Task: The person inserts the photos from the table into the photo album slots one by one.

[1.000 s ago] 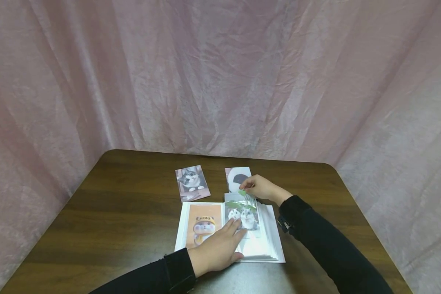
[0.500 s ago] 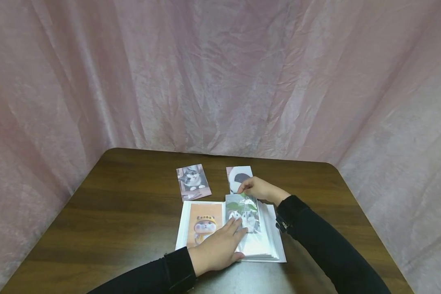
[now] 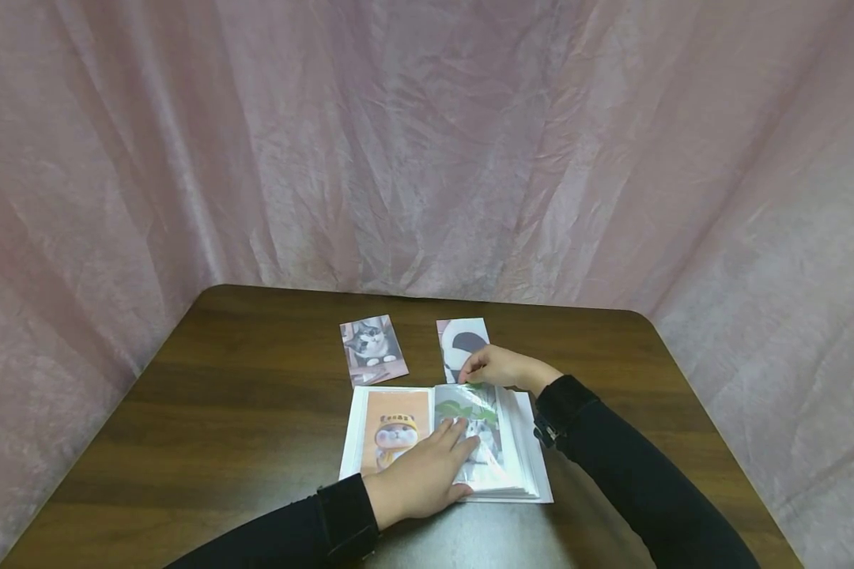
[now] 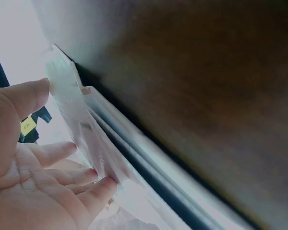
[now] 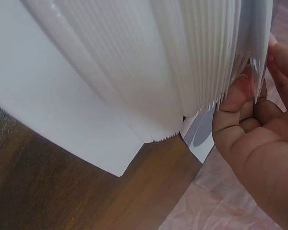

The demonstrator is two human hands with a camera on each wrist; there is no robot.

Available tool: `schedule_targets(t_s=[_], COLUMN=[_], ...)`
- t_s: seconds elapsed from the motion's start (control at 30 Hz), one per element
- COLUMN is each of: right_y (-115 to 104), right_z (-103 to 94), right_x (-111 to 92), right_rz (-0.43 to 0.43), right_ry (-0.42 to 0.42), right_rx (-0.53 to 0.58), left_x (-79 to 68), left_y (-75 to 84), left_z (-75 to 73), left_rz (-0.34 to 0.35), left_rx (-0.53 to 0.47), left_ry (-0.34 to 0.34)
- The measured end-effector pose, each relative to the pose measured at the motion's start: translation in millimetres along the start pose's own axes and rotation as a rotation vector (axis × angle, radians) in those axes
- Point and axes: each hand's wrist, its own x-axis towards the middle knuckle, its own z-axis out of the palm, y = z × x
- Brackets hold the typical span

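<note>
An open photo album [image 3: 538, 466] with white pages lies at the front middle of the table. On its right page, a photo of cats with green leaves [image 3: 450, 409] sits in a clear sleeve, its top edge about level with the page top. My right hand [image 3: 505, 368] pinches the photo at that edge; in the right wrist view, the thumb [image 5: 283, 60] and fingers are on opposite sides of the leaf. My left hand [image 3: 418, 479] rests with straight fingers across the right page, covering part of the photo. The left page holds an orange cartoon picture [image 3: 379, 415].
Behind the album lie a grey-and-white cat photo [image 3: 372, 348] and a second photo with a large white shape [image 3: 462, 336], partly hidden by my right hand. Pink curtains [image 3: 427, 158] hang behind the brown wooden table [image 3: 206, 411].
The cat photo has slid down toward the front, deeper into the sleeve, with my right hand moving slightly down along with it. My left hand stays on the page.
</note>
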Motion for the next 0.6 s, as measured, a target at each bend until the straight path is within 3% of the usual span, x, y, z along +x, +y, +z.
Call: schedule_targets(t_s=[0.37, 0.6], right_y=[-1.7, -4.7], right_z=[-4.8, -2.8], right_x=[-8.1, -28.3], right_rz=[-0.036, 0.016], right_ry=[-0.028, 0.124], right_rx=[-0.034, 0.062], left_x=[0.8, -0.8], left_y=[1.1, 2.9], left_z=[-1.8, -3.0], left_rz=[-0.009, -0.006], left_rx=[-0.026, -0.020], left_ry=[-0.022, -0.011])
